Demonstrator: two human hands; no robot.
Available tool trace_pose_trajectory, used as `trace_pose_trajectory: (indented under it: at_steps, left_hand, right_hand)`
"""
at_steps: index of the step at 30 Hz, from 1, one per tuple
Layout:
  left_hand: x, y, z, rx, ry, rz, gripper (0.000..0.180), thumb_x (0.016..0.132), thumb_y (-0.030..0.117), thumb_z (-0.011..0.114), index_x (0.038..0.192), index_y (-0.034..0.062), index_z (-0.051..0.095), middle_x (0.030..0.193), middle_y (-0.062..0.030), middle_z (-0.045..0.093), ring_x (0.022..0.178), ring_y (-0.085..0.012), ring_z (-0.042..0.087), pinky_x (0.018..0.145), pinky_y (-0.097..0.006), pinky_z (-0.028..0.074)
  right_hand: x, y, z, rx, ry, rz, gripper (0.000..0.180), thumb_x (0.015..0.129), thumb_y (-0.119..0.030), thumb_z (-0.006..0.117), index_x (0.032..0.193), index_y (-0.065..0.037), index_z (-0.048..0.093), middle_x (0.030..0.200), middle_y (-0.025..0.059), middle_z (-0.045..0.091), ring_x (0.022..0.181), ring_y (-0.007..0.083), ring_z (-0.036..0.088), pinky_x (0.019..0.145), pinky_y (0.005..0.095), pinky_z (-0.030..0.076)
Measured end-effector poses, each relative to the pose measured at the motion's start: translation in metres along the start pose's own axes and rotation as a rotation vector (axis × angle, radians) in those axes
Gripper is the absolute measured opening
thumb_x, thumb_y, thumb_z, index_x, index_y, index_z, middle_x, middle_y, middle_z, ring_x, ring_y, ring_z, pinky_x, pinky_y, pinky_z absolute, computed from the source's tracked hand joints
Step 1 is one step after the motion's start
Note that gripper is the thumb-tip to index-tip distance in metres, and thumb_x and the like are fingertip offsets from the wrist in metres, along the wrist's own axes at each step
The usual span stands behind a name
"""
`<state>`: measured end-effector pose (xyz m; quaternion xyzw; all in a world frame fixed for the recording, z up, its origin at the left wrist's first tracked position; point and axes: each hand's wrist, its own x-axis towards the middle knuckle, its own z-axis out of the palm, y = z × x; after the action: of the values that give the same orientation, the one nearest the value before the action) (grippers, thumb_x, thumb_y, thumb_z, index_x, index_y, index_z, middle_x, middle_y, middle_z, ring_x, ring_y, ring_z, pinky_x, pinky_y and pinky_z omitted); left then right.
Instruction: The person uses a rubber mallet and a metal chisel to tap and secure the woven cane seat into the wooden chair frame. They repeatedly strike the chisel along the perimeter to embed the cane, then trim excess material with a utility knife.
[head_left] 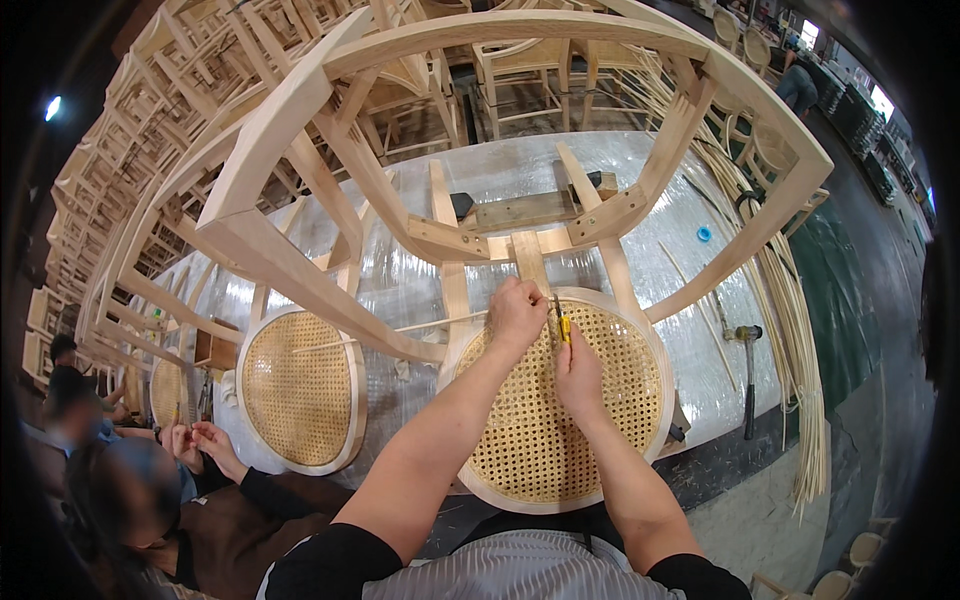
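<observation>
A round woven cane panel (530, 440) in a pale wooden rim lies in front of me, joined to a large upturned wooden chair frame (270, 250). My left hand (518, 315) is closed at the panel's far edge, pinching a thin pale cane strip (400, 328) that trails left. In my right hand (578, 378) is a yellow-handled tool (565, 328) with a narrow dark metal end pointing away from me. Its tip is close to my left fingers, over the far rim. The exact kind of tool is too small to tell.
A hammer (748, 340) and a blue ring (704, 234) lie right on the plastic-covered table (680, 275). Long cane rods (800, 390) hang over its right edge. Another cane panel (298, 400) sits left, near a co-worker's hands (205, 447). Chair frames are stacked beyond.
</observation>
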<state>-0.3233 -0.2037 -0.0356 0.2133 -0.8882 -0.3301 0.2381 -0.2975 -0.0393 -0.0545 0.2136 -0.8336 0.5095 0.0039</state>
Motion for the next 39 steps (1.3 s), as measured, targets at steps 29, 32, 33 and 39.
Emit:
trace_pose_trajectory:
  at_steps: [29,32,33,39]
  left_hand:
    - [-0.001,-0.007,-0.001,-0.035,-0.044,0.08,0.009,0.086,0.011,0.078,0.082,0.0061,0.072,0.097,-0.0154,0.064,0.102,-0.0386,0.063,0.093,-0.051,0.05]
    - [-0.001,-0.002,0.001,-0.047,-0.05,0.07,0.01,0.085,0.01,0.079,0.081,0.0055,0.071,0.096,-0.0155,0.064,0.101,-0.0384,0.064,0.092,-0.051,0.05]
    - [-0.002,-0.005,-0.001,-0.035,-0.048,0.068,0.011,0.085,0.01,0.08,0.08,0.0054,0.071,0.096,-0.0156,0.064,0.101,-0.0383,0.064,0.091,-0.051,0.05]
    - [-0.001,-0.006,0.0,-0.041,-0.044,0.073,0.012,0.085,0.009,0.08,0.079,0.0053,0.07,0.096,-0.0145,0.064,0.1,-0.0384,0.064,0.09,-0.052,0.05]
  right_hand:
    - [0.003,-0.014,0.006,-0.074,-0.061,0.017,0.046,0.109,-0.008,0.049,0.152,0.008,0.051,0.109,0.0313,0.07,0.098,0.0482,0.07,0.087,0.0547,0.055]
    - [0.001,-0.01,-0.001,-0.112,-0.109,0.048,0.047,0.109,-0.006,0.049,0.153,0.009,0.049,0.108,0.0311,0.069,0.098,0.0481,0.069,0.087,0.055,0.055]
    - [-0.001,-0.014,-0.001,-0.119,-0.15,0.074,0.047,0.109,-0.005,0.049,0.153,0.01,0.048,0.108,0.031,0.069,0.098,0.048,0.069,0.087,0.0551,0.055]
    - [0.003,-0.018,0.001,-0.124,-0.135,0.048,0.046,0.109,-0.006,0.049,0.152,0.009,0.048,0.108,0.0314,0.069,0.098,0.0481,0.069,0.086,0.0564,0.055]
